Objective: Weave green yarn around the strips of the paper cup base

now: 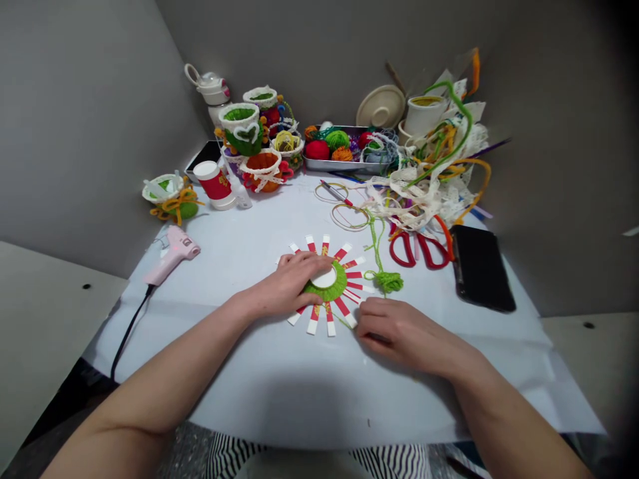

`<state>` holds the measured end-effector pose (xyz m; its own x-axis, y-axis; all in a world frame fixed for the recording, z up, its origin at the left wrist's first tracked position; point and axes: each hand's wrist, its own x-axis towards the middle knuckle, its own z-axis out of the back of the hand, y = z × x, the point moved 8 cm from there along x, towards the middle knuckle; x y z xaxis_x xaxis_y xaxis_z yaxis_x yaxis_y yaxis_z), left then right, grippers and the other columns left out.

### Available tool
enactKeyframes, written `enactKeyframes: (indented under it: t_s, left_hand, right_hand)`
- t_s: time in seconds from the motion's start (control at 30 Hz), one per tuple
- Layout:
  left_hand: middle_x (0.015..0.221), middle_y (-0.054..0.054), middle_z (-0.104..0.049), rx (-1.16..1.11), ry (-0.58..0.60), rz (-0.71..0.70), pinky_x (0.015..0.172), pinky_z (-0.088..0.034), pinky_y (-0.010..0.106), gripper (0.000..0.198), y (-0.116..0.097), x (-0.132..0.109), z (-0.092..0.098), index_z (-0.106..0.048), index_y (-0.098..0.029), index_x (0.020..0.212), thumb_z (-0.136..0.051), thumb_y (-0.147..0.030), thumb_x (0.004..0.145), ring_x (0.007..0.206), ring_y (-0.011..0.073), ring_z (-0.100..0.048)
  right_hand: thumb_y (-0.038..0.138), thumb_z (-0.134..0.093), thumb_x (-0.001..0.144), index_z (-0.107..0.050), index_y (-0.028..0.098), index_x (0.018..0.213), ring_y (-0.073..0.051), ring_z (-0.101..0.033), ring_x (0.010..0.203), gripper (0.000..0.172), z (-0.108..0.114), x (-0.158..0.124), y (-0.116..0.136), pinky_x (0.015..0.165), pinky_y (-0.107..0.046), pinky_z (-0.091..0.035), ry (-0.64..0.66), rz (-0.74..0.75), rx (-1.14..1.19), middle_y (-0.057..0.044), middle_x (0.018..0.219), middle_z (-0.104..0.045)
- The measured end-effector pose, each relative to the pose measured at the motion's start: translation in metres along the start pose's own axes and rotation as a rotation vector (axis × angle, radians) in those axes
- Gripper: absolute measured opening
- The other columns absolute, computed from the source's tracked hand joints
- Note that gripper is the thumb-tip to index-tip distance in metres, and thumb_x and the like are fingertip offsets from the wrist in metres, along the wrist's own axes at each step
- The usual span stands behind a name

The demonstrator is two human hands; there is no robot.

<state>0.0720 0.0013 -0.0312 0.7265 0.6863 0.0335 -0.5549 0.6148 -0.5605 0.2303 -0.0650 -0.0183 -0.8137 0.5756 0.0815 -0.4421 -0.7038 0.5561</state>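
Note:
A paper cup lies flattened in the middle of the table, its wall cut into red and white strips that fan out like rays. Green yarn is woven in a ring around its round white base. My left hand grips the cup from the left, fingers over the far side and thumb on the near side of the ring. At the lower right of the strips, my right hand is closed, with a thin green strand leading to its fingertips. A small bundle of green yarn lies just beyond that hand.
A pink glue gun lies left, its cord over the edge. Red-handled scissors and a black phone lie right. Yarn-covered cups, a metal tray of yarn balls and a heap of lace stand behind.

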Motion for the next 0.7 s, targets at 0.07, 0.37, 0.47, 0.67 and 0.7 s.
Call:
enactKeyframes:
  t_s: [0.07, 0.37, 0.47, 0.67, 0.7]
  left_hand:
    - [0.156, 0.011, -0.053, 0.003, 0.004, 0.003, 0.113, -0.034, 0.055, 0.06, -0.001, 0.0, 0.0, -0.045, -0.029, 0.147, -0.074, -0.026, 0.094, 0.144, 0.0355, -0.043]
    - [0.155, 0.011, -0.054, -0.017, 0.013, 0.012, 0.112, -0.035, 0.056, 0.057, -0.004, 0.002, 0.003, -0.049, -0.029, 0.145, -0.073, -0.025, 0.093, 0.143, 0.0363, -0.044]
    - [0.156, 0.01, -0.053, -0.023, 0.007, 0.012, 0.113, -0.034, 0.056, 0.058, -0.003, 0.002, 0.002, -0.048, -0.03, 0.145, -0.073, -0.024, 0.093, 0.144, 0.0356, -0.044]
    - [0.156, 0.01, -0.053, -0.008, -0.002, 0.01, 0.112, -0.035, 0.057, 0.055, -0.003, 0.001, 0.001, -0.05, -0.029, 0.142, -0.074, -0.026, 0.093, 0.144, 0.0354, -0.045]
    - [0.156, 0.011, -0.054, -0.006, -0.003, 0.01, 0.112, -0.035, 0.057, 0.054, -0.003, 0.002, 0.001, -0.05, -0.029, 0.141, -0.075, -0.028, 0.093, 0.144, 0.0355, -0.046]
  right_hand:
    - [0.015, -0.051, 0.1, -0.063, 0.02, 0.08, -0.016, -0.055, 0.077, 0.023, 0.0, 0.0, 0.0, 0.069, -0.029, -0.042, -0.013, -0.006, -0.026, -0.004, 0.083, -0.061]
    - [0.021, -0.052, 0.102, -0.064, 0.02, 0.087, -0.019, -0.057, 0.079, 0.019, 0.019, -0.004, -0.03, 0.07, -0.032, -0.044, -0.286, -0.173, -0.139, -0.005, 0.082, -0.062]
    - [0.022, -0.054, 0.102, -0.062, 0.021, 0.087, -0.02, -0.058, 0.078, 0.017, 0.022, -0.004, -0.043, 0.07, -0.033, -0.045, -0.42, -0.282, -0.164, -0.004, 0.082, -0.062]
    - [0.021, -0.056, 0.098, -0.058, 0.022, 0.083, -0.021, -0.06, 0.076, 0.015, 0.015, 0.001, -0.056, 0.069, -0.033, -0.045, -0.474, -0.401, -0.118, -0.004, 0.082, -0.065]
    - [0.021, -0.056, 0.098, -0.058, 0.022, 0.083, -0.021, -0.06, 0.076, 0.015, 0.015, 0.002, -0.057, 0.069, -0.033, -0.045, -0.468, -0.404, -0.113, -0.004, 0.082, -0.065]
